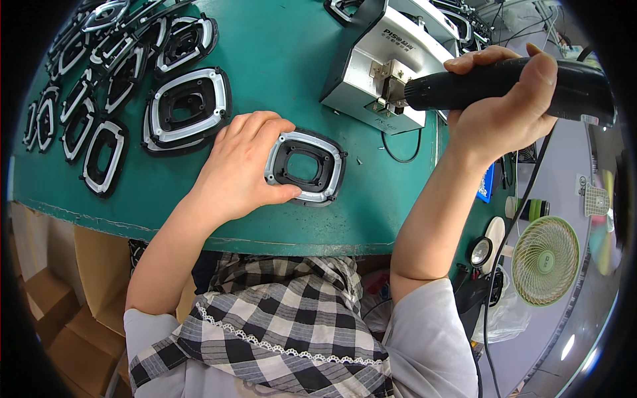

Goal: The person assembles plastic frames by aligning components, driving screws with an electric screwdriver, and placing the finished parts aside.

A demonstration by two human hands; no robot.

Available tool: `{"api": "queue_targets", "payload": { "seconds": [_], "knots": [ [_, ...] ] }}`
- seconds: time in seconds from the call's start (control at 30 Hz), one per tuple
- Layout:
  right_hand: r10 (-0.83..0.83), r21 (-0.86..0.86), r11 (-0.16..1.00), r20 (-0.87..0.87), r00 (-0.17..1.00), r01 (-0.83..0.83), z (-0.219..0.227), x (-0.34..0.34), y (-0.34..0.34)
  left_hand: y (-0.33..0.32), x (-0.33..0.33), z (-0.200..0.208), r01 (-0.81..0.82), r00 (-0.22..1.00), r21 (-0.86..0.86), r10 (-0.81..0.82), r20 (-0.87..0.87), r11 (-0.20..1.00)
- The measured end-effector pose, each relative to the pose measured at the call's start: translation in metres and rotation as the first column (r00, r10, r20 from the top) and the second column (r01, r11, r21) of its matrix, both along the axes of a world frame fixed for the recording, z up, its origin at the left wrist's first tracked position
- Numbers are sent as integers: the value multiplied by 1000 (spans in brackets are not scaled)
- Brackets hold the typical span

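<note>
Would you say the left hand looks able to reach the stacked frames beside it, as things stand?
Probably yes: the stacked frames lie close by the left hand with nothing visible in the way, though it would likely need to release the held frame first.

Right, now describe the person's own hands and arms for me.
The left hand and right hand are ungloved, with no ring, watch or bracelet showing. The forearms are bare too. Plain, light grey short sleeves end near the elbows.
</note>
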State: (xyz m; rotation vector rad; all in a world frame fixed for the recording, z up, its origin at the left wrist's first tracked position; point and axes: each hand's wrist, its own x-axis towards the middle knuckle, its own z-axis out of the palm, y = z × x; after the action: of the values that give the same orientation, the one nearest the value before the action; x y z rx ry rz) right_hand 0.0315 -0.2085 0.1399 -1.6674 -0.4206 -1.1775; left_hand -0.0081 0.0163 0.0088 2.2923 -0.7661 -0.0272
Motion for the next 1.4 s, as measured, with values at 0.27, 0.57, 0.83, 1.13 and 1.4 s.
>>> {"api": "queue_targets", "payload": {
  "seconds": [0.27,0.57,0.83,1.13,1.4],
  "knots": [
    [180,123,980,-231,956,-155,-8,-21,18,-1,1,-1,-18,1000,-12,18,-1,1000],
    [353,232,924,-218,910,-303,-40,-6,77,-5,-1,-1,-27,998,-7,27,48,1000],
    [419,78,908,-173,892,-411,-55,-2,93,-4,-2,-8,-40,992,31,36,118,999],
    [519,44,852,-208,829,-522,-56,-6,89,-6,-1,-11,-34,990,64,25,139,997],
    [162,72,985,-87,983,-156,0,-5,10,-3,-1,-5,-11,1000,-3,10,-21,1000]
  ]
}}
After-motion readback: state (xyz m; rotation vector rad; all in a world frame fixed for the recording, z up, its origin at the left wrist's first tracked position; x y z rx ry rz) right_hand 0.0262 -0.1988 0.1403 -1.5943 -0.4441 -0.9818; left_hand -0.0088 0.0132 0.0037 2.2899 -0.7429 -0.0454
